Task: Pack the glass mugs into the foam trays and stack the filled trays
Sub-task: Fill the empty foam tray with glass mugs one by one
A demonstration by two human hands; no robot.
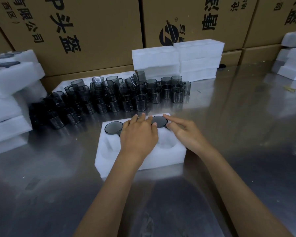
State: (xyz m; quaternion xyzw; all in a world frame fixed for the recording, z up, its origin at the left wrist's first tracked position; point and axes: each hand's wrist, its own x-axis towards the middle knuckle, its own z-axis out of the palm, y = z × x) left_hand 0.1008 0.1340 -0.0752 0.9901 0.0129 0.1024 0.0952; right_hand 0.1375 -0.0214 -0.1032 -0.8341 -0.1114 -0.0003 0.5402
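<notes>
The foam tray (162, 156) lies on the steel surface (229, 134) in front of the person. Its far row holds mugs sunk into the holes: one at far left (113, 127), one at far right (159, 121), and prob. one under the left hand (139, 134), but that one is hidden. The near row holes look empty.

Left hand lies flat over the tray middle, fingers straight, pressing or resting on foam/mug. Right hand (183, 132) is at the right mug, index finger stretched along its far rim and thumb near its near rim; I cannot tell if it really pinches or only touches.

Risks from here, in my judgement:
- If the right mug is not fully seated, w/ handle not in its slot, pushing down may crack the glass or tear the foam.
- The tray is light, so a press near its edge could tip it.
- The loose mugs (126, 96) stand crowded and stacked just behind the tray; reaching for the next one w/o care could knock several over, and glass on steel breaks easily.
- Empty trays (178, 60) stand behind the mugs, so pulling one over them is also risky.
</notes>
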